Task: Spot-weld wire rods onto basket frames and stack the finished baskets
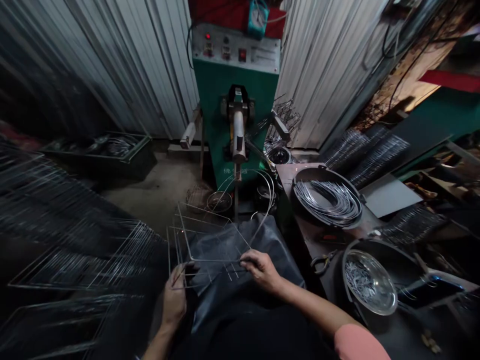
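Observation:
A thin metal wire frame [213,260] with crossing bars is held over my lap, which a dark apron [281,245] covers. At its left side, the fingers of my left hand [175,297] are closed on the wires. My right hand [261,270] pinches the near right part of the frame between thumb and fingers. Curved wire hoops [270,192] rise from beside my right hand toward the machine's electrode, and whether that hand also grips them I cannot tell. Straight ahead stands a green welding machine [210,100] with its electrode arm [239,132] above the frame's far side.
Stacked wire frames [123,250] fill the left side. To the right, a round pan [356,187] holds a coil of wire hoops [330,202]; nearer is a metal bowl [388,300] of short wire pieces. A green bin [138,160] sits at the back left.

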Available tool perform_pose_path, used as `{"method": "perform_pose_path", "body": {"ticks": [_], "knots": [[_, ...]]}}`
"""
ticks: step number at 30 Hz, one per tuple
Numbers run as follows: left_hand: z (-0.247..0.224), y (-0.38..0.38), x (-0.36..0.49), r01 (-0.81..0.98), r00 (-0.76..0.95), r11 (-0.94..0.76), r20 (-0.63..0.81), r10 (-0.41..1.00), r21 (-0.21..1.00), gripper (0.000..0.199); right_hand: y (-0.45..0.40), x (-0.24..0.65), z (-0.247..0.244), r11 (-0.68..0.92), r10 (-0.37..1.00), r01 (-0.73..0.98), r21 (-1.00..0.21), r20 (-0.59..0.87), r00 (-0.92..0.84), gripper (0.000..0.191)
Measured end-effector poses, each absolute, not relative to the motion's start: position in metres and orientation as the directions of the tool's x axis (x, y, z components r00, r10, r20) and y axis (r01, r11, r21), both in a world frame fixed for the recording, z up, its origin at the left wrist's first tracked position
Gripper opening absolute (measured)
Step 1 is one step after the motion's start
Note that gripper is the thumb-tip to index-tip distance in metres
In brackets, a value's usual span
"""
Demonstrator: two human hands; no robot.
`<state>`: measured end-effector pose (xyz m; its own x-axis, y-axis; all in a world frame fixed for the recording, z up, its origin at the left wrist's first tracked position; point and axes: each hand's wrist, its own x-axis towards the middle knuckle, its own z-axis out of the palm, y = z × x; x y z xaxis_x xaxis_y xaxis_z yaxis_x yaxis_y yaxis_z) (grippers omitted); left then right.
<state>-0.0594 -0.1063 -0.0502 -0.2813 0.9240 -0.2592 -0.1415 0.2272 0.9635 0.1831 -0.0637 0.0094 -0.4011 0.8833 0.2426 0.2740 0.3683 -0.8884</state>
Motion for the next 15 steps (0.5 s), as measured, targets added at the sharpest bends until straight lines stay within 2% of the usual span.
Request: {"method": "perform_pose_path", "body": {"ticks": [2,5,8,11,15], "knots": [[-0.035,-0.115,-0.053,-0.022,-0.313,0.082,-0.085,0.946,0.996,0.033,-0.065,0.178,0.015,0.367,0.882,0.266,-0.892,0.243,-0.403,0.024],[-0.017,-0.113,-0.039,0.091,-0.193,-0.115,0.131,0.972,0.989,0.043,-0.064,0.171,0.018,0.353,0.881,0.262,-0.898,0.225,-0.417,0.024],[-0.015,-0.101,-0.025,0.235,-0.118,-0.213,0.246,0.962,0.948,0.034,-0.058,0.172,0.005,0.304,0.893,0.232,-0.924,0.191,-0.408,0.026],[-0.024,-0.094,-0.013,0.426,0.035,-0.341,0.361,0.932,0.838,0.016,-0.053,0.184,-0.025,0.205,0.919,0.197,-0.959,0.12,-0.375,0.032],[-0.03,-0.102,-0.001,0.547,0.313,-0.592,0.512,0.8,0.591,0.013,-0.056,0.2,-0.057,0.059,0.934,0.155,-0.986,0.0,-0.356,0.038]]}}
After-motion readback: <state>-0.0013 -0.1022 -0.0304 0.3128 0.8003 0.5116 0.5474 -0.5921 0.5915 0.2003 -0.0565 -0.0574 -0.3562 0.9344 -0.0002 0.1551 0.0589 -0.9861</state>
